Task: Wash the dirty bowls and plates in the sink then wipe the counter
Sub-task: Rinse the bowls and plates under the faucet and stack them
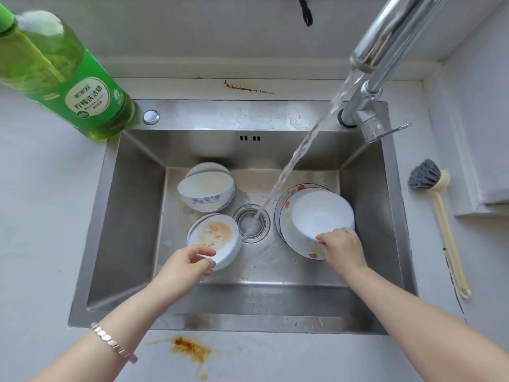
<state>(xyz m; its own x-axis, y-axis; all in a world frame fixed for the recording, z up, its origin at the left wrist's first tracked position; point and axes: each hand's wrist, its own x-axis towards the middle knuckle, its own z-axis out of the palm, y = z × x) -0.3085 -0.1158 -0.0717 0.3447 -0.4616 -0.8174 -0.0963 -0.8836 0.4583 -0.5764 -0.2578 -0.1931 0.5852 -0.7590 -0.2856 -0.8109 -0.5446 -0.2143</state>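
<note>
In the steel sink (129,216), my left hand (187,264) pinches the near rim of a white bowl (216,235) smeared with orange sauce, left of the drain (252,224). My right hand (343,248) grips the near rim of a clean-looking white bowl (321,213), tilted on a patterned plate (289,224) at the right. Two more bowls (205,193) lie stacked on their sides at the back left. Water (297,153) runs from the tap (385,42) down into the drain.
A green dish-soap bottle (68,75) stands at the sink's back left corner. A dish brush (435,199) lies on the counter to the right. An orange spill (190,350) stains the counter at the front edge. A brown streak (248,88) marks the ledge behind.
</note>
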